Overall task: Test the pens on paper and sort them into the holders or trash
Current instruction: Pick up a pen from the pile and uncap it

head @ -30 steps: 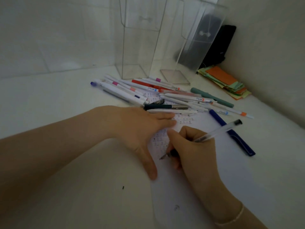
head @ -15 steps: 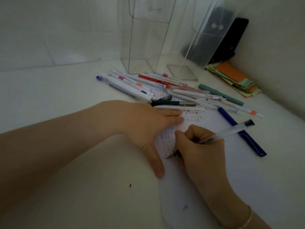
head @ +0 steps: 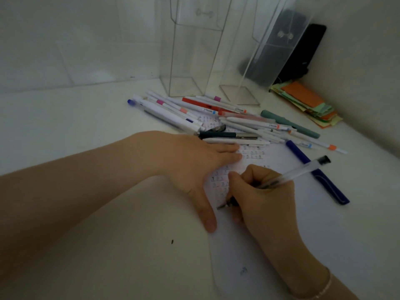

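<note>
Right now, writing: right hand [head: 263,200] curled round a clear pen [head: 300,172], fingers and thumb clamped on the barrel, tip touching the paper [head: 324,234], dark capped end pointing to about 2 o'clock. Left hand [head: 194,163] flat on the sheet's left edge, fingers straight and pressing down, thumb stretched toward 5 o'clock, just beside the writing hand but gripping nothing. Small rows of test marks on the paper between and above the two hands. At 12 o'clock from the hands, a loose pile of pens [head: 216,118], mostly white-bodied with coloured bands, plus a red one and a green one, overlapping the sheet's top edge. Navy pen [head: 316,172] lying alone on the paper at 3 o'clock, partly under the clear pen. Farther back at 12 o'clock, two clear acrylic holders [head: 190,61] upright, side by side. At 2 o'clock, a stack of coloured notes [head: 307,102] against the wall. Thin bracelet [head: 324,289] on the right wrist.
</note>
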Action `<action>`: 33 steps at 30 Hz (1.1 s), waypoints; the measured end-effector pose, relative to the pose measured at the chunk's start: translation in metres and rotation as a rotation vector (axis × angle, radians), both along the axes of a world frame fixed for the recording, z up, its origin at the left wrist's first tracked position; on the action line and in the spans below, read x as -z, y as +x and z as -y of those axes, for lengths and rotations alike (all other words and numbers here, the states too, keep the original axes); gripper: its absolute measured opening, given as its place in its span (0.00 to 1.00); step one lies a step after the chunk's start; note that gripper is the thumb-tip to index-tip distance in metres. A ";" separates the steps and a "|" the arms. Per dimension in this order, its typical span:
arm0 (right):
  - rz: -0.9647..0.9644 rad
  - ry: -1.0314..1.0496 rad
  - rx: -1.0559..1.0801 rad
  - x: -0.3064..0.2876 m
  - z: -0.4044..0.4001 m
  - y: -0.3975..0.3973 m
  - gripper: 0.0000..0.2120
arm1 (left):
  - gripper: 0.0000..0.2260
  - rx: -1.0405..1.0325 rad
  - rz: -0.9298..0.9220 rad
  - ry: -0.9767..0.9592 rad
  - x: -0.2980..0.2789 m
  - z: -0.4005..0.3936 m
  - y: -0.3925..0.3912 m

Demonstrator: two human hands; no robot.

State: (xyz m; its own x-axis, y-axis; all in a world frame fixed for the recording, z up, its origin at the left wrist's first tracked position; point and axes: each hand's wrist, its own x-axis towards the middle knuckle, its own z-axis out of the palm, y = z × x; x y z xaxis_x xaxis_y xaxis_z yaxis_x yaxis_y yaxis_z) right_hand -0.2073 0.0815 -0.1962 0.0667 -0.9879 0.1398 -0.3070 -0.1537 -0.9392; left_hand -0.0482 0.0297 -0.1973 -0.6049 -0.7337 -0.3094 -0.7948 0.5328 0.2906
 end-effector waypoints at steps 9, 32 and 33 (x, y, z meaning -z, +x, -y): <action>-0.016 -0.060 0.004 0.002 0.000 0.001 0.18 | 0.54 0.002 0.018 -0.023 -0.005 0.001 -0.004; 0.736 0.160 -0.060 -0.015 0.025 -0.013 0.12 | 0.17 -0.196 -0.805 0.496 -0.028 0.009 0.000; 0.725 0.160 -0.065 -0.015 0.025 -0.013 0.12 | 0.17 -0.197 -0.800 0.492 -0.029 0.008 0.000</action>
